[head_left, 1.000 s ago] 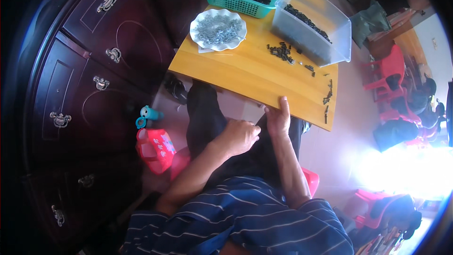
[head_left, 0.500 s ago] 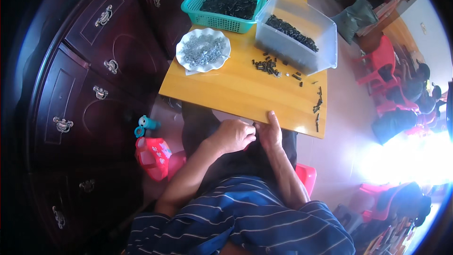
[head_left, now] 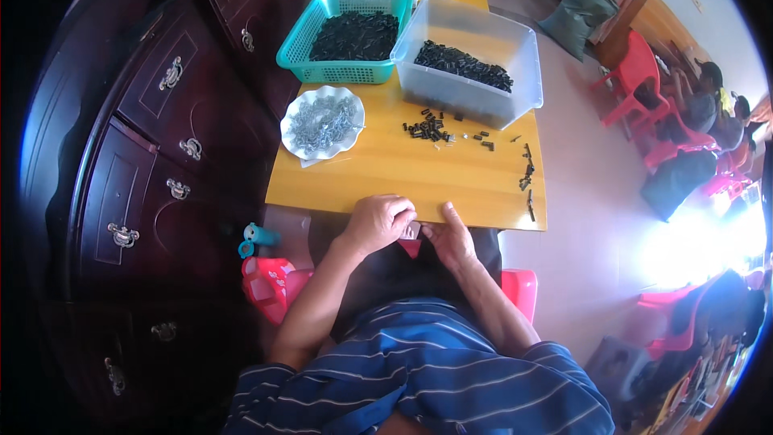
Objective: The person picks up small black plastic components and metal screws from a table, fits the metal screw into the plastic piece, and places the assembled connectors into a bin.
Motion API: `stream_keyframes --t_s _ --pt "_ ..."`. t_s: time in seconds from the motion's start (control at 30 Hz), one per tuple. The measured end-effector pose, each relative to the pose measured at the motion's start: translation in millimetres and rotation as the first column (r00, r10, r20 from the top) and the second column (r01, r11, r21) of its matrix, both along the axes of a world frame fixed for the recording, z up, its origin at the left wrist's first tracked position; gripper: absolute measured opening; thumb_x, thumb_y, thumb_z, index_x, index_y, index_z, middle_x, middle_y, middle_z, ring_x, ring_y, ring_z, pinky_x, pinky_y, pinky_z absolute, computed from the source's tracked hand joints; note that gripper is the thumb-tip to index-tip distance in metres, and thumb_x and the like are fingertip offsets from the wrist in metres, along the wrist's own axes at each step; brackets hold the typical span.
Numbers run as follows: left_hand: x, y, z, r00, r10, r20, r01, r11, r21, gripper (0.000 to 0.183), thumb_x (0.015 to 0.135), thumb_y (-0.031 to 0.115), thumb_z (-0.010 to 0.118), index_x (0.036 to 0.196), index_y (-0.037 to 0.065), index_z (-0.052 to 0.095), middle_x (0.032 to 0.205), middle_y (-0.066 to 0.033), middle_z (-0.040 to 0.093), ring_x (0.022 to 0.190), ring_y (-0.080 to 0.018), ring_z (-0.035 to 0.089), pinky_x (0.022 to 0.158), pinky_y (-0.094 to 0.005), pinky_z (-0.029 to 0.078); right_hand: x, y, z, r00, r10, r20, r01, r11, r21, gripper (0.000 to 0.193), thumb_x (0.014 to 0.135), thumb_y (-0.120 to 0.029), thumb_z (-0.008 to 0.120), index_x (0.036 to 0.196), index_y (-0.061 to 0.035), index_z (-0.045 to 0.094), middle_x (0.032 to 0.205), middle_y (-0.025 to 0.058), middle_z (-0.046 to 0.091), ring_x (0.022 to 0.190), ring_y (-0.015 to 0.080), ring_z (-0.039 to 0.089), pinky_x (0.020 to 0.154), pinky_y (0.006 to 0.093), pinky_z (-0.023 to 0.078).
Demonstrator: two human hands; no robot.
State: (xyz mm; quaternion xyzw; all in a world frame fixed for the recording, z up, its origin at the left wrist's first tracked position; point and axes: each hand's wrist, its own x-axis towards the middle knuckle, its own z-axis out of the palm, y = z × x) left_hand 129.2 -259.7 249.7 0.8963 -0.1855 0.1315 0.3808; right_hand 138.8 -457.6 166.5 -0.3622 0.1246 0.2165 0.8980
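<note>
Tabletop edge (head_left: 338, 203): my left hand (head_left: 378, 221) curls closed over it, right hand (head_left: 451, 235) open against it, likely bracing. Black parts (head_left: 427, 126) lie ahead, within reach; white plate (head_left: 322, 122) ahead-left.

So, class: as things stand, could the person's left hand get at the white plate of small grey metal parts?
Probably yes. The left hand rests at the near edge of the wooden table, and the white plate lies ahead and to its left. Only bare tabletop shows between them; the small black parts lie off to the right.
</note>
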Motion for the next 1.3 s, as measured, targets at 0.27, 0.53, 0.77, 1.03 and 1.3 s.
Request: stream_keyframes --t_s 0.27,0.53,0.77,1.03,1.3 --pt "8.6 -8.1 -6.5 0.998 0.01 -0.054 -0.014 0.998 -0.068 0.005 0.088 0.009 0.075 0.088 0.004 0.073 0.079 -0.0122 0.072 0.067 -0.0268 0.07 0.06 -0.0367 0.053 -21.7 -13.4 27.6 0.707 0.707 -0.007 -0.658 0.655 -0.372 0.04 0.102 -0.04 0.062 0.124 -0.0074 0.068 0.11 0.0037 0.073 0.09 0.0124 0.069 0.081 0.0258 0.055" --pt "51.9 -19.2 -13.6 0.988 0.152 -0.031 -0.152 0.988 0.0 0.029 0.085 0.006 0.078 0.113 0.003 0.069 0.085 -0.0098 0.069 0.066 -0.0236 0.067 0.063 -0.0349 0.054 -11.1 -13.5 39.4 0.04 0.985 0.167 -0.283 0.171 -0.944 0.034 0.095 -0.038 0.066 0.113 -0.011 0.074 0.098 0.0131 0.076 0.097 0.0288 0.073 0.09 0.0426 0.055" --pt "86.8 -23.4 -10.9 0.972 0.23 0.039 -0.232 0.972 0.047 0.038 0.084 0.009 0.077 0.121 0.009 0.066 0.09 -0.0102 0.067 0.081 -0.0327 0.068 0.072 -0.0429 0.055 -4.9 -7.1 78.7 -0.03 0.999 -0.03 -0.169 -0.035 -0.985 0.036 0.094 -0.039 0.064 0.117 -0.0118 0.073 0.109 0.0172 0.075 0.107 0.0367 0.071 0.098 0.0464 0.053" --pt "99.9 -18.4 -11.7 0.987 0.117 0.114 -0.132 0.982 0.136 0.013 0.091 0.014 0.07 0.104 0.01 0.07 0.091 -0.007 0.068 0.08 -0.0314 0.068 0.069 -0.0417 0.055 8.4 -24.1 81.7 0.059 0.994 0.095 -0.233 0.106 -0.967 0.034 0.096 -0.035 0.064 0.118 -0.01 0.071 0.101 0.0141 0.076 0.103 0.0352 0.071 0.096 0.0458 0.053" --pt "93.0 -39.0 2.1 0.994 0.083 0.071 -0.093 0.983 0.161 0.004 0.092 0.009 0.068 0.093 0.008 0.064 0.091 -0.0094 0.069 0.082 -0.0341 0.069 0.069 -0.0414 0.055 25.0 -33.5 102.2 0.083 0.987 0.139 -0.276 0.157 -0.948 0.032 0.098 -0.032 0.065 0.119 -0.0081 0.07 0.103 0.0143 0.076 0.102 0.0341 0.072 0.093 0.0443 0.054"
